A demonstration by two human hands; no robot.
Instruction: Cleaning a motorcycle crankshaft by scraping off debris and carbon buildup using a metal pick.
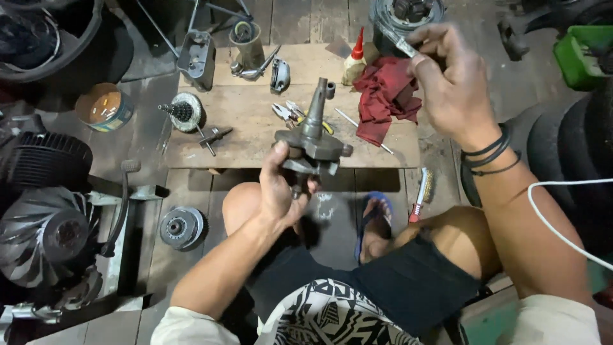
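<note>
My left hand (279,191) is clamped on the crankshaft's (313,137) base, shaft up over my knees. My right hand (450,83) pinches a small metal piece (405,46), raised above a red rag (383,96) on the board (255,124), pliers (290,114) just behind the crank.

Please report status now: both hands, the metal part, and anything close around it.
Left hand grips the crankshaft from below, shaft tilted up. Right hand raised, pinching a small metal piece. Pliers and red rag on the wooden board behind.
</note>
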